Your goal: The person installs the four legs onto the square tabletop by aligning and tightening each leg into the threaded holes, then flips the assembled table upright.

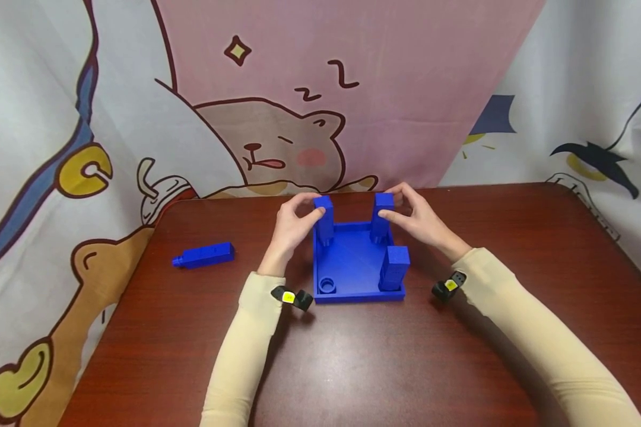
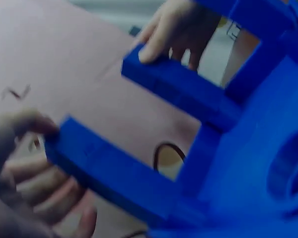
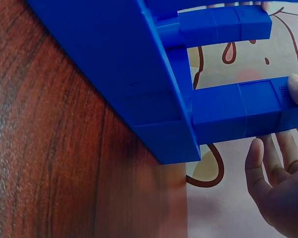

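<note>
A square blue tray (image 1: 352, 261) with low walls sits on the table. At its back left corner my left hand (image 1: 292, 224) pinches the top of an upright blue post (image 1: 326, 220) between thumb and fingers. My right hand (image 1: 421, 220) holds another post (image 1: 383, 214) at the back right, its thumb on the near face and fingers behind. Both posts meet round sockets at their lower ends; how deep they sit I cannot tell. A third post (image 1: 394, 268) stands by itself in the front right corner. The front left corner shows a bare round socket (image 1: 327, 286).
Left of the tray, a loose blue post (image 1: 209, 255) with a narrow round end lies on the brown table (image 1: 320, 367). A printed curtain (image 1: 406, 89) hangs right behind the table's back edge. Black wrist straps (image 1: 290, 296) are on both sleeves.
</note>
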